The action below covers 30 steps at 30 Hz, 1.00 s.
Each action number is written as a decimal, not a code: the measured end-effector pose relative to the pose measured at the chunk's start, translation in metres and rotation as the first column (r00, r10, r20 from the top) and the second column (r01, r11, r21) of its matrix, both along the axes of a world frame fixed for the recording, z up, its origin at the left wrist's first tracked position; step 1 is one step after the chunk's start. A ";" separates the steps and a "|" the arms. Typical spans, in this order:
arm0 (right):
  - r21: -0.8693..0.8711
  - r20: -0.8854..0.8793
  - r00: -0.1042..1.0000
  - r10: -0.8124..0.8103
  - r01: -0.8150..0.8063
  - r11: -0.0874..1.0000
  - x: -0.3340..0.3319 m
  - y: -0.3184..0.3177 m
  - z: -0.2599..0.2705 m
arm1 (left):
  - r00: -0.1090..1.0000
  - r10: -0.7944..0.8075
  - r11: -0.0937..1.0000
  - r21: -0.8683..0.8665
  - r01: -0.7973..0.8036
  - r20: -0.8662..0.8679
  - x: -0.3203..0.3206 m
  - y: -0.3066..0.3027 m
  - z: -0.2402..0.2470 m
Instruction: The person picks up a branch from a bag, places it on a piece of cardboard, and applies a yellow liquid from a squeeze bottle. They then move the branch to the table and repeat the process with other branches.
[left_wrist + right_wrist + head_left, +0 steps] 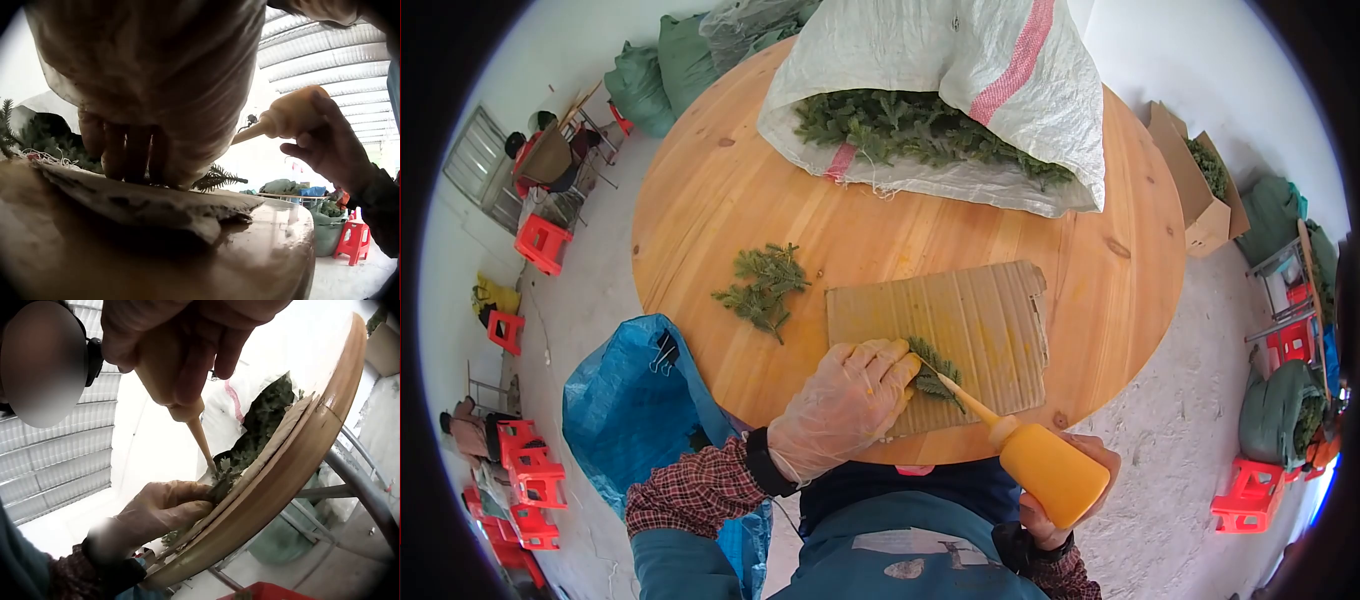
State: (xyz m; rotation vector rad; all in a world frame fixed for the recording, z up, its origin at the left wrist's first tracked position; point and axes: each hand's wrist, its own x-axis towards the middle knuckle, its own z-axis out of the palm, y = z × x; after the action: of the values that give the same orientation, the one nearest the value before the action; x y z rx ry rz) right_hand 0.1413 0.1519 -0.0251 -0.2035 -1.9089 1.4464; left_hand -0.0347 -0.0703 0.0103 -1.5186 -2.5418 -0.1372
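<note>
A small green sprig (938, 372) lies on the corrugated cardboard (990, 320). My left hand (840, 405), in a clear plastic glove, pinches the sprig's left end between thumb and fingers. In my right hand (1072, 490) is a yellow squeeze bottle (1052, 472), tilted, its long nozzle over the sprig. The right wrist view has the nozzle tip right at the sprig (220, 481) beside my left fingertips. Bare right fingers wrap around the bottle (297, 112) in the left wrist view. Another sprig (765, 288) lies on the wood left of the cardboard.
The round wooden table (700, 200) bears a white woven sack (1040, 100) full of green branches at its far side. A blue bag (615, 400) hangs open at the left edge. Red stools (542, 243), green sacks (1275, 415) and seated people are farther off.
</note>
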 end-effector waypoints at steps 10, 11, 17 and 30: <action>0.103 0.026 0.999 0.034 -0.037 0.994 0.004 0.003 0.001 | 1.000 0.006 0.999 0.036 -0.007 0.014 0.002 -0.001 -0.005; 0.112 0.028 0.999 0.037 -0.040 0.993 0.005 0.003 0.002 | 1.000 0.004 1.000 0.029 -0.004 0.011 0.002 -0.001 -0.005; 0.134 0.043 0.999 0.008 -0.014 0.991 0.011 0.003 0.003 | 1.000 -0.018 1.000 -0.018 0.018 -0.019 0.003 -0.001 -0.002; 0.195 0.015 0.997 0.080 -0.081 0.977 0.005 0.007 0.003 | 1.000 0.011 1.000 0.003 -0.011 -0.007 0.005 0.002 -0.003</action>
State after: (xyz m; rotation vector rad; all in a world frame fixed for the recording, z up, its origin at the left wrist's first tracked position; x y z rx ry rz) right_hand 0.1464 0.1586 -0.0216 -0.0391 -2.0710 1.2995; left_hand -0.0297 -0.0688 0.0076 -1.5008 -2.5434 -0.1331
